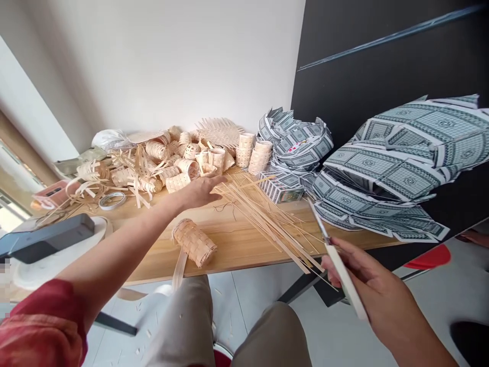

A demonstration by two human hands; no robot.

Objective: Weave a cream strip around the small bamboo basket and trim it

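Since the loose bamboo strips (263,219) on the worktop (237,244) are light and liable to split, they are best gathered in bunches; the left grip (200,192) is held spread beside them, and a flat pale strip (344,275) and slim metal blade (319,221) are pinched in the right grip (376,290).

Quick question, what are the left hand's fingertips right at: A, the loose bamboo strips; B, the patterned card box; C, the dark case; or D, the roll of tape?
A. The left hand reaches out with its fingertips at the near ends of the loose bamboo strips on the wooden table.
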